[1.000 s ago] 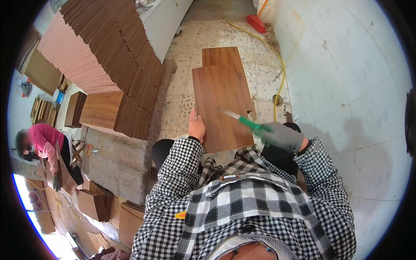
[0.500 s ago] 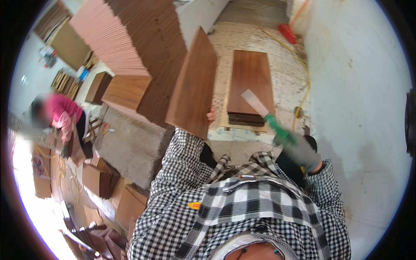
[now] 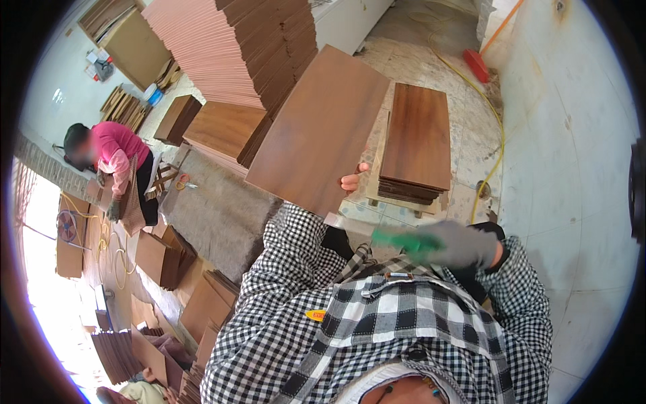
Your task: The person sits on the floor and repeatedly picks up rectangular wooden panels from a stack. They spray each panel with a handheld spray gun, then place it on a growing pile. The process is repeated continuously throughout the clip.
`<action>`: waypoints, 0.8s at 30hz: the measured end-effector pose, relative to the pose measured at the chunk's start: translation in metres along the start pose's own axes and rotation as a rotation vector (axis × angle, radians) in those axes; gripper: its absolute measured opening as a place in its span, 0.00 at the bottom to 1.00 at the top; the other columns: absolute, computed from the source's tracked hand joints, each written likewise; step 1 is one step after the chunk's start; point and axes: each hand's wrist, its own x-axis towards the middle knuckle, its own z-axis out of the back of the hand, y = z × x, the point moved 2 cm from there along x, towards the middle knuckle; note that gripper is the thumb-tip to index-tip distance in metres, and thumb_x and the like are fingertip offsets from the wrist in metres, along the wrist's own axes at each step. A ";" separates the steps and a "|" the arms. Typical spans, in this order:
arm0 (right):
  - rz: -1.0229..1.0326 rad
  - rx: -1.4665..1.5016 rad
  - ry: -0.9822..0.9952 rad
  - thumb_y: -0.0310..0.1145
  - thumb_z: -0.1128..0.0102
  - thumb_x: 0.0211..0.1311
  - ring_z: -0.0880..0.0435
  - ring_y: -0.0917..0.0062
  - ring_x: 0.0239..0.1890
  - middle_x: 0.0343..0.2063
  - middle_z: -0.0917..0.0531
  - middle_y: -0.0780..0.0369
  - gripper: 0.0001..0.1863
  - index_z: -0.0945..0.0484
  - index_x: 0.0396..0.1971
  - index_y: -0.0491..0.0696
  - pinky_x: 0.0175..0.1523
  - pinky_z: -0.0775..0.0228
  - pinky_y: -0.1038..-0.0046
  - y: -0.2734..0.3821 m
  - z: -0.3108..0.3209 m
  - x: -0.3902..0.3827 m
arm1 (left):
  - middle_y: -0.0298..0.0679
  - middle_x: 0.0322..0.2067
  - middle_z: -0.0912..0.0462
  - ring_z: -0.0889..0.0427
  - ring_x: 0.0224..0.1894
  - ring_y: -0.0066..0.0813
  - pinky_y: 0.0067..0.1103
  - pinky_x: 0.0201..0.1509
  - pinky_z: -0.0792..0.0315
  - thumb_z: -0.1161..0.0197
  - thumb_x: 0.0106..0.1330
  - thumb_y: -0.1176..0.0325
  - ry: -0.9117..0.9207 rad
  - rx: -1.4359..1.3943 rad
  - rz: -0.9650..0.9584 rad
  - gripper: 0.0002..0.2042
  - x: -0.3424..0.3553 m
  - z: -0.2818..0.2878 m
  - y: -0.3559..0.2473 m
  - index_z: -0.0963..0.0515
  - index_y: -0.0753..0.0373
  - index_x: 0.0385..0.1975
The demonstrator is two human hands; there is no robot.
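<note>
A brown wooden plank (image 3: 316, 128) stands tilted over my knees. My left hand (image 3: 352, 179), its fingertips showing bare, grips the plank's right edge; the rest of it is hidden behind the board. My right hand (image 3: 468, 244), in a grey glove, is closed round the green handle of a putty knife (image 3: 350, 225). The knife's pale blade points left and lies close to the plank's lower edge; whether they touch I cannot tell. The hand and handle are smeared by motion. Right of the plank, a neat stack of planks (image 3: 418, 135) rests on a low base on the tiled floor.
A tall pile of planks (image 3: 266, 47) rises at the far left. A lower pile (image 3: 225, 128) adjoins it. A person in pink (image 3: 124, 151) bends over boards at the left. A yellow hose (image 3: 501, 128) runs along the white wall (image 3: 572, 168) on the right.
The plank has turned so its broad face shows more. My right hand has swung the putty knife from over the stack leftward and down to the plank's lower edge. The view has shifted slightly.
</note>
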 end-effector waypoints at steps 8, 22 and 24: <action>-0.008 0.308 0.048 0.54 0.46 0.70 0.21 0.76 0.34 0.31 0.19 0.58 0.31 0.26 0.62 0.45 0.45 0.25 0.73 -0.014 0.013 0.006 | 0.62 0.50 0.26 0.29 0.30 0.34 0.28 0.35 0.33 0.57 0.71 0.40 0.225 0.142 -0.120 0.39 -0.015 -0.005 0.001 0.48 0.68 0.71; -0.052 0.913 -0.317 0.49 0.55 0.77 0.22 0.82 0.36 0.48 0.19 0.58 0.31 0.38 0.70 0.45 0.44 0.29 0.76 -0.060 0.006 0.043 | 0.45 0.40 0.27 0.30 0.42 0.34 0.30 0.48 0.33 0.50 0.71 0.41 -0.492 0.701 -0.406 0.39 -0.204 -0.071 -0.077 0.45 0.65 0.72; -0.059 0.998 -0.246 0.50 0.60 0.78 0.23 0.82 0.36 0.54 0.22 0.57 0.33 0.46 0.74 0.48 0.46 0.29 0.75 -0.070 -0.007 0.036 | 0.47 0.45 0.27 0.31 0.48 0.35 0.30 0.52 0.34 0.51 0.70 0.38 -0.878 0.821 -0.498 0.40 -0.280 -0.082 -0.082 0.43 0.66 0.72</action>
